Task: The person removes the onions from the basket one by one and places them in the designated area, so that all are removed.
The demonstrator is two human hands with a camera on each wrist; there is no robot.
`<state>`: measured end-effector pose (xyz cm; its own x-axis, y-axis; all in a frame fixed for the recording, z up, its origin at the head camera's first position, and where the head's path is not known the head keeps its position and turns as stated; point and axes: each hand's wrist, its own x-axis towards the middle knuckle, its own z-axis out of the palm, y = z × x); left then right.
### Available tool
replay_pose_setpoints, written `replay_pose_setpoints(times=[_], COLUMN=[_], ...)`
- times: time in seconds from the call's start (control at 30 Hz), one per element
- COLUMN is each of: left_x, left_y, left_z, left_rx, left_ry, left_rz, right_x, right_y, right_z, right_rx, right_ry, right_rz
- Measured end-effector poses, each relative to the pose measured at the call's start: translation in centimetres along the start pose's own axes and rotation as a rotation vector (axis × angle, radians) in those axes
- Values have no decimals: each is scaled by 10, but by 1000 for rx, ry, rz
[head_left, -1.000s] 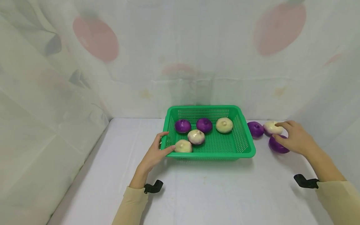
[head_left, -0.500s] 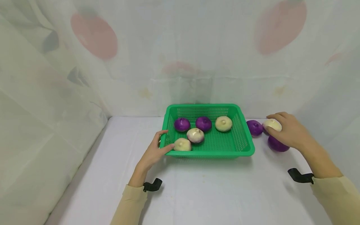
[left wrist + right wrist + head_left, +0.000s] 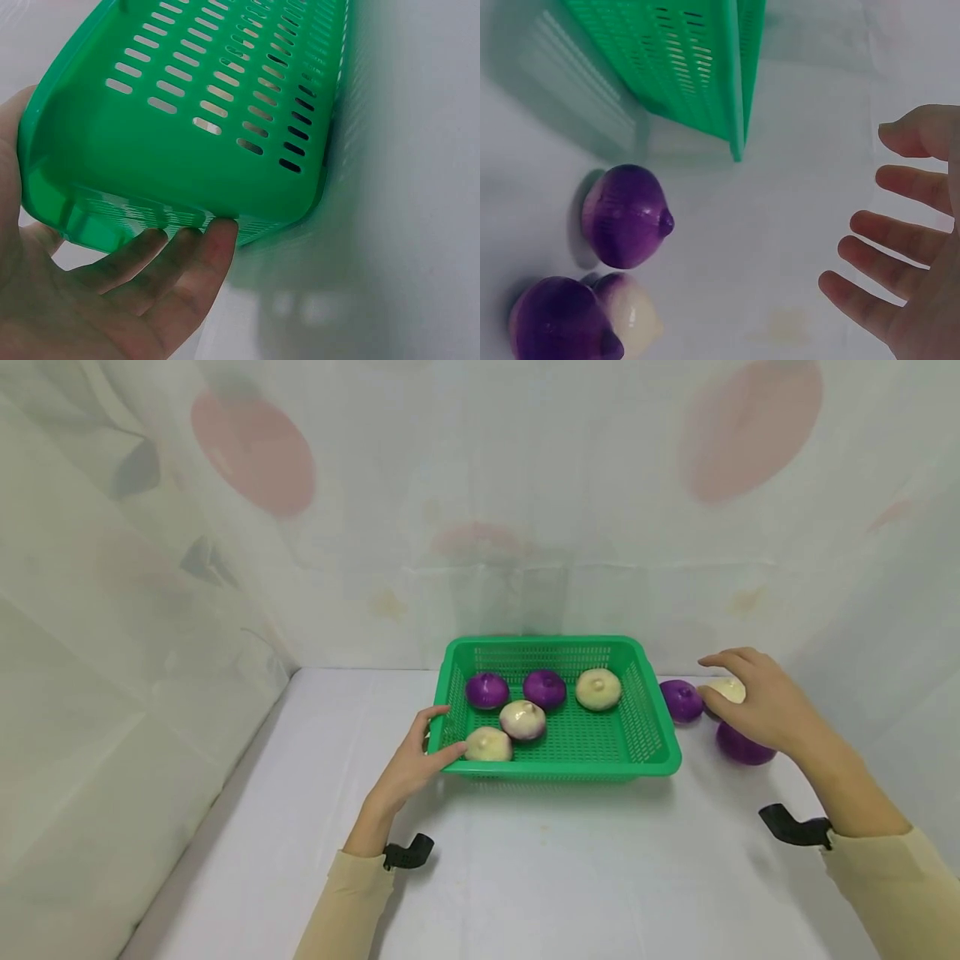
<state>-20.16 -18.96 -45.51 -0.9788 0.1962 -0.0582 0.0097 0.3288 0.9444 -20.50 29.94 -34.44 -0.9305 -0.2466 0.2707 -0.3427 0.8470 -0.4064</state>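
My left hand [image 3: 405,775] grips the left front corner of a green slotted plastic basket [image 3: 577,769]. In the left wrist view its thumb is at the rim and its fingers [image 3: 217,244] lie against the outer wall. Inside are purple onions [image 3: 544,690] and pale ones [image 3: 598,689], all glossy. My right hand [image 3: 780,706] hovers with spread fingers over the onions right of the basket, holding nothing. Under and beside it lie a purple onion [image 3: 681,701], a partly covered white-and-purple onion [image 3: 634,319] and a second purple onion [image 3: 744,745].
A white cloth covers the table [image 3: 555,877]. Behind it hangs a pale curtain [image 3: 360,568] with faded red prints, and another sheet [image 3: 135,693] slopes along the left side. Each wrist carries a black camera mount [image 3: 408,852].
My right hand has moved left and slightly away from me, from over the near purple onion to above the white-and-purple one. My left hand stays on the basket, and the onions have not moved.
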Motion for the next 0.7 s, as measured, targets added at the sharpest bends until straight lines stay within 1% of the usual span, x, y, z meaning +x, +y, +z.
replay_pose_setpoints(times=[0.17, 0.33, 0.47, 0.57, 0.7], left_x=[0, -1, -1, 0, -1], left_y=[-1, -2, -2, -2, 0], left_z=[-1, 0, 1, 1, 1], left_rx=[-3, -8, -6, -4, -2], left_ry=[10, 6, 7, 8, 10], left_rz=[6, 5, 4, 6, 2], right_x=[2, 2, 6, 10, 16], right_y=[-13, -22, -27, -31, -38], right_z=[-3, 0, 7, 12, 15], right_rx=[6, 27, 23, 11, 1], right_ry=[-2, -3, 30, 54, 55], right_rz=[-7, -15, -77, -144, -207])
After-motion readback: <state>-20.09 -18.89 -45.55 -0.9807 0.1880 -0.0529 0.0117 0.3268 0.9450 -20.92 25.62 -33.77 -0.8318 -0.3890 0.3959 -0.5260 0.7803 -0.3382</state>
